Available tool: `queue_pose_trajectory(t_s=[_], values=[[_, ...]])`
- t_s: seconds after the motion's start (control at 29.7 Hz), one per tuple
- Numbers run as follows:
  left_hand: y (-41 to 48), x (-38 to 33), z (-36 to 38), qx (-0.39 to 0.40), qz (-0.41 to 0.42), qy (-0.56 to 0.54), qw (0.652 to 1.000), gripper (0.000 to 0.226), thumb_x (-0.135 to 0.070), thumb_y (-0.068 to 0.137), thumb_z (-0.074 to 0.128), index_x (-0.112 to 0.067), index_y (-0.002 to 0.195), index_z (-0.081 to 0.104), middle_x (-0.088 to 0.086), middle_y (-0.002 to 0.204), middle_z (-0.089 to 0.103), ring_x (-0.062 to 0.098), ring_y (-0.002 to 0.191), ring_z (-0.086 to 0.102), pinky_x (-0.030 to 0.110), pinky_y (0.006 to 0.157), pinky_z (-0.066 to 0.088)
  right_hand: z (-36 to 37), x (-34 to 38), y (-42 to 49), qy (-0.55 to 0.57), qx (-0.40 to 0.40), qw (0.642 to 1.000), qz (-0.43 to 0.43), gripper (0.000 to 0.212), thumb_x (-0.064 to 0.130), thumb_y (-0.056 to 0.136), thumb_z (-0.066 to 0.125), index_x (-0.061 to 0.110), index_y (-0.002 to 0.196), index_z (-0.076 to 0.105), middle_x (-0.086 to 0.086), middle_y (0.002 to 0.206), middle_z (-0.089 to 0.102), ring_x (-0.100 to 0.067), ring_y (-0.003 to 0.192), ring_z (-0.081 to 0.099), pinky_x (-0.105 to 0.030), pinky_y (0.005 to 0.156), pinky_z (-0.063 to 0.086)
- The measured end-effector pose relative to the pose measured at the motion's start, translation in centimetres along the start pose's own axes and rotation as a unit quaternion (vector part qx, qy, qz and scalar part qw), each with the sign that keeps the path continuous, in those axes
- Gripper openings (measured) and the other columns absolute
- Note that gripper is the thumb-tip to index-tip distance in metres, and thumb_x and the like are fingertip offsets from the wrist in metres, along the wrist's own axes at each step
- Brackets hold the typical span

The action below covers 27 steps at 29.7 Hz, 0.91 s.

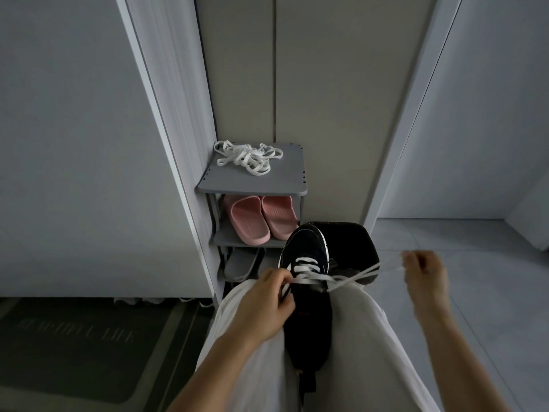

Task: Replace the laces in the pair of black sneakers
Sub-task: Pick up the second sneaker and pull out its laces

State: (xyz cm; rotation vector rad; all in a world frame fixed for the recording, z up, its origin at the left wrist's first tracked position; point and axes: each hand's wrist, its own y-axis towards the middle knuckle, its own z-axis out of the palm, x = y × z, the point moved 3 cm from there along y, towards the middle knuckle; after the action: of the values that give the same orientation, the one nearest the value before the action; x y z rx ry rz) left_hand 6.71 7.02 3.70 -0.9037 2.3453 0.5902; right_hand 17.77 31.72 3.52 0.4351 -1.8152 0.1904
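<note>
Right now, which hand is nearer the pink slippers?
Left. The left hand pinches the white lace at the sneaker, close below the pink slippers. The right hand holds its ends out right, farther off.

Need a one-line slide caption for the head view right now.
Left hand holds a black sneaker on the lap while the right hand holds its white lace taut.

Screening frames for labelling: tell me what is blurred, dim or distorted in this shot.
Head view: dim overall, no glare. The right hand is smeared by motion blur, and the lace it pulls is streaked. The left hand and black sneaker are fairly sharp. The wide-angle lens slants the door frame.
</note>
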Motion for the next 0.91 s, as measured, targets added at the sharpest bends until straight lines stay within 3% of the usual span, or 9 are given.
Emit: queue_pose_trajectory(t_s=[0.1,0.17,0.24,0.3,0.37,0.47,0.57,0.71,0.91], values=[[0.2,0.6,0.2,-0.017,-0.026,-0.058,0.998,0.022,-0.017,0.090,0.054,-0.020,0.111,0.054,-0.009,0.104,0.054,-0.004,0.063,0.048,0.006,0.060,0.035,-2.0,-1.1,2.1,0.022,-0.090,0.995,0.026,0.019,0.018,0.095,0.047,0.015,0.076,0.048,-0.009,0.070,0.044,-0.016,0.054,0.034,-0.025,0.050,0.027],[0.3,0.8,0.5,-0.020,-0.034,-0.087,0.995,0.021,-0.014,0.088,0.055,-0.020,0.109,0.055,-0.009,0.105,0.056,-0.001,0.063,0.050,0.009,0.062,0.037,-2.3,-0.7,1.9,0.035,-0.086,0.995,0.021,0.024,0.017,0.095,0.049,0.020,0.072,0.045,-0.007,0.065,0.043,-0.015,0.054,0.036,-0.024,0.045,0.032],[0.4,0.8,0.8,-0.031,-0.025,-0.090,0.995,0.024,-0.011,0.088,0.055,-0.020,0.110,0.056,-0.012,0.107,0.052,0.000,0.068,0.052,0.010,0.066,0.041,-1.2,0.1,0.9,-0.014,0.022,1.000,0.003,0.020,0.012,0.092,0.053,0.017,0.073,0.051,-0.004,0.064,0.047,-0.018,0.056,0.042,-0.018,0.045,0.035],[0.7,0.7,0.9,-0.041,-0.005,-0.070,0.997,0.025,-0.011,0.088,0.057,-0.017,0.112,0.057,-0.014,0.108,0.047,-0.004,0.072,0.050,0.004,0.068,0.038,0.7,0.7,-0.8,-0.168,0.153,0.973,-0.050,0.013,0.014,0.088,0.060,0.012,0.075,0.061,-0.003,0.075,0.050,-0.021,0.065,0.048,-0.025,0.060,0.041],[1.4,0.8,0.8,-0.034,0.007,-0.038,0.999,0.020,-0.014,0.088,0.059,-0.015,0.108,0.059,-0.013,0.103,0.048,-0.002,0.075,0.047,0.003,0.068,0.035,2.4,1.6,-3.0,-0.262,0.179,0.936,-0.150,0.011,0.020,0.083,0.068,0.010,0.089,0.066,0.000,0.094,0.046,-0.018,0.077,0.050,-0.028,0.075,0.043],[2.4,1.1,0.3,-0.007,0.009,0.015,1.000,0.008,-0.017,0.085,0.061,-0.011,0.091,0.062,-0.008,0.088,0.051,0.010,0.085,0.050,0.014,0.069,0.038,5.1,2.4,-5.4,-0.257,0.285,0.888,-0.252,0.023,0.021,0.081,0.070,0.012,0.102,0.067,0.008,0.101,0.049,-0.012,0.093,0.049,-0.026,0.085,0.041],[2.3,1.0,-0.1,0.036,0.014,0.008,0.999,0.004,-0.012,0.082,0.061,-0.008,0.084,0.062,-0.005,0.082,0.054,0.012,0.082,0.052,0.022,0.072,0.040,5.6,3.0,-6.0,-0.235,0.337,0.889,-0.201,0.004,0.020,0.084,0.066,0.016,0.082,0.066,0.009,0.080,0.059,-0.008,0.076,0.055,-0.021,0.072,0.043],[1.5,0.6,-0.1,0.081,-0.050,-0.117,0.988,0.004,-0.015,0.088,0.057,-0.018,0.086,0.058,-0.009,0.070,0.059,0.003,0.064,0.056,0.015,0.064,0.041,5.3,3.6,-6.8,-0.181,0.403,0.888,-0.123,0.031,0.024,0.090,0.059,0.023,0.059,0.053,0.013,0.054,0.054,0.001,0.052,0.048,-0.014,0.056,0.038],[2.9,0.3,0.5,0.012,-0.085,-0.076,0.993,0.010,-0.018,0.086,0.062,-0.012,0.094,0.061,-0.004,0.086,0.061,0.014,0.080,0.059,0.029,0.076,0.046,6.5,3.9,-6.0,-0.166,0.342,0.921,-0.083,0.007,0.021,0.084,0.066,0.020,0.079,0.061,0.004,0.070,0.065,-0.002,0.052,0.058,-0.012,0.053,0.044]])
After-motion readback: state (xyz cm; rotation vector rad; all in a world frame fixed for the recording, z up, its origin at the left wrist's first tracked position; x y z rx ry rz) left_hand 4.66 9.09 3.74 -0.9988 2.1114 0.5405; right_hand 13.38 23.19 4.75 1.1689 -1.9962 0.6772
